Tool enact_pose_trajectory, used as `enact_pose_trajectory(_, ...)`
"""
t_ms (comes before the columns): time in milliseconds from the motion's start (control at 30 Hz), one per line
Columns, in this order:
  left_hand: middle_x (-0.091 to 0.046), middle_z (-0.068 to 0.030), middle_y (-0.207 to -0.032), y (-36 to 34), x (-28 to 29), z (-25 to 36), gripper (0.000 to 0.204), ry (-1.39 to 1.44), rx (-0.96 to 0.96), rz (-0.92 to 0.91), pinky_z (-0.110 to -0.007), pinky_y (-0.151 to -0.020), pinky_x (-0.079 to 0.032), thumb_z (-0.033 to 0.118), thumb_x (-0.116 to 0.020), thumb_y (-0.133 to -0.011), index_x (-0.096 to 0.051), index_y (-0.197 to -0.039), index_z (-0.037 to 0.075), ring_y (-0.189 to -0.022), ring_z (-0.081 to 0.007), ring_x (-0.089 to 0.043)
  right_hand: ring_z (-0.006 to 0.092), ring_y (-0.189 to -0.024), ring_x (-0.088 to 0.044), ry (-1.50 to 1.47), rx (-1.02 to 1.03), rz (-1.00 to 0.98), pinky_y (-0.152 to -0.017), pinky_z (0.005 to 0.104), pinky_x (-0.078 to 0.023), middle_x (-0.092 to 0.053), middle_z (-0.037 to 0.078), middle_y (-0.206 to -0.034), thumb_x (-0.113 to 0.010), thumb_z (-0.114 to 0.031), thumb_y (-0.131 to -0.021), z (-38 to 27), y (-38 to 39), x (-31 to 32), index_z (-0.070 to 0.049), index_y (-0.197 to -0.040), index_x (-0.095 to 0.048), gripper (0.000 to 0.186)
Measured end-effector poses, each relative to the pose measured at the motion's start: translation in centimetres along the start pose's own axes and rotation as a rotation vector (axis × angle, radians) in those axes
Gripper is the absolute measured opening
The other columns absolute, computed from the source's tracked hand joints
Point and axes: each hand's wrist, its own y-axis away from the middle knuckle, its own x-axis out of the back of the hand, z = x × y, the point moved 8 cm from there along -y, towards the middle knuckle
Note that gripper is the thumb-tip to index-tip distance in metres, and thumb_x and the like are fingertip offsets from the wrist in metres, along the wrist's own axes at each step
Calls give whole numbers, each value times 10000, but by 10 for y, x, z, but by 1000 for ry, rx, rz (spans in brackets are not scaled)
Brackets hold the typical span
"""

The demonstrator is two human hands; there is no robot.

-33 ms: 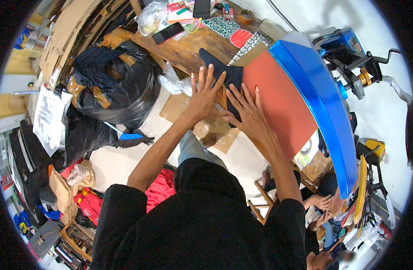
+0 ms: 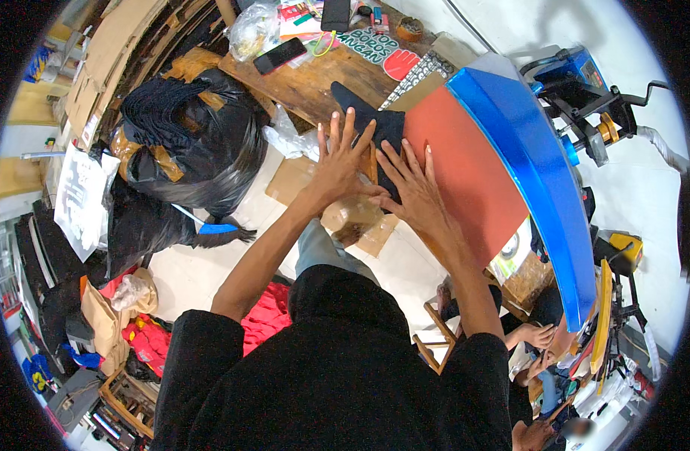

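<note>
My left hand lies with spread fingers over a dark fabric piece at the edge of the wooden bench. My right hand is also spread, resting on that fabric beside the orange-red platen of a press. My thumbs are close together near the cloth's lower part; whether they touch is unclear. Under the fabric a narrow strip of brown wood shows between my hands.
A blue press head borders the platen. Phones and a lettered sign lie on the bench. Black bagged bundles stand left, red cloth below. A co-worker's hand is at lower right.
</note>
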Motion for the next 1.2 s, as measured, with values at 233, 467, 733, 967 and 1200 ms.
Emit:
enact_pose_trajectory(233,8,-281,-1645,0,-1,5,1359,-5,-27,-33,-693,-1145,17,712,-828,-556,-182,-1606,140,-1494,-526,46,314,-1489,-293,-226,-268,343,-1225,549,-129,-464,118,-1522,-577,-502,-951,-3,59,45,-72,-1498,-433,712)
enact_pose_trajectory(467,57,-274,-1643,0,-10,7,1354,-58,-89,-63,-684,-1152,-1,667,-843,-608,-101,-1616,152,-1494,-517,62,134,-736,-601,-181,-1240,1098,-627,322,-482,-695,118,-826,-634,-201,-986,140,352,27,58,-1084,-687,282)
enact_pose_trajectory(733,55,-269,-1644,-4,-18,-1,1345,-144,-76,-132,-679,-1154,6,687,-827,-628,-81,-1615,159,-1496,-514,48,139,-771,-595,353,-1280,746,-720,298,-496,-672,40,-861,-659,-208,-970,241,398,20,47,-1077,-675,276)
enact_pose_trajectory(967,53,-273,-1642,-2,-20,0,1357,-162,-57,-142,-683,-1151,8,723,-808,-616,-83,-1615,158,-1493,-519,42,130,-775,-589,-25,-1488,449,-717,289,-490,-668,32,-878,-663,-201,-968,296,444,14,32,-1062,-678,252)
enact_pose_trajectory(1200,68,-277,-1640,-1,-20,-1,1366,-149,-46,-139,-673,-1158,2,703,-823,-611,-78,-1615,154,-1489,-526,37,122,-779,-583,-146,-1525,395,-715,280,-485,-665,25,-896,-668,-194,-966,297,459,10,18,-1046,-682,228)
